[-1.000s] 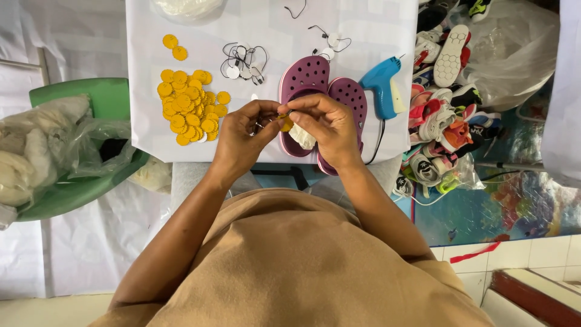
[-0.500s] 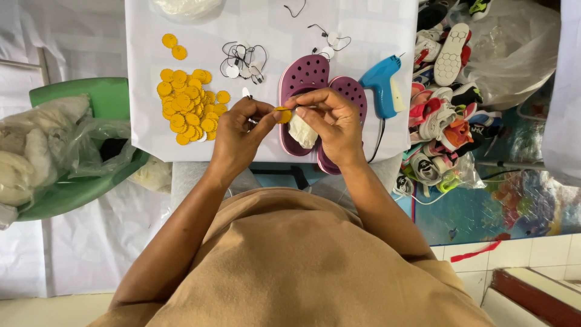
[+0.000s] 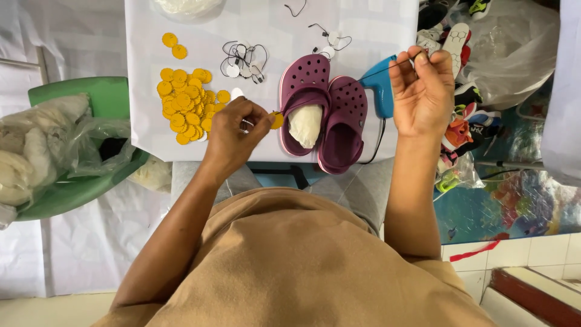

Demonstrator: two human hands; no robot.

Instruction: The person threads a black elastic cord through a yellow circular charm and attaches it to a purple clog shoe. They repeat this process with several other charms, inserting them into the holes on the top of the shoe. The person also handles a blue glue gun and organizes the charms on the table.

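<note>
My right hand (image 3: 423, 91) is no longer pressed against my left hand (image 3: 233, 130); it now sits out by the table's right edge, over the blue glue gun (image 3: 380, 91). A thin black cord (image 3: 339, 88) now stretches taut between them, from the yellow disc (image 3: 277, 120) pinched in my left fingers to my right fingertips.

Setting looked like small footwear workshop or packing stall, not home kitchen. You sat at table (image 3: 181, 142) covered in white sheet. On it: pair of maroon clogs (image 3: 327, 112), heap of yellow round tags (image 3: 184, 106), looped strings with white discs (image 3: 245, 60), blue glue gun (image 3: 381, 91). Beside you, clear bag of mixed shoes (image 3: 478, 66); green chair (image 3: 91, 139) held stuffed plastic bags.
</note>
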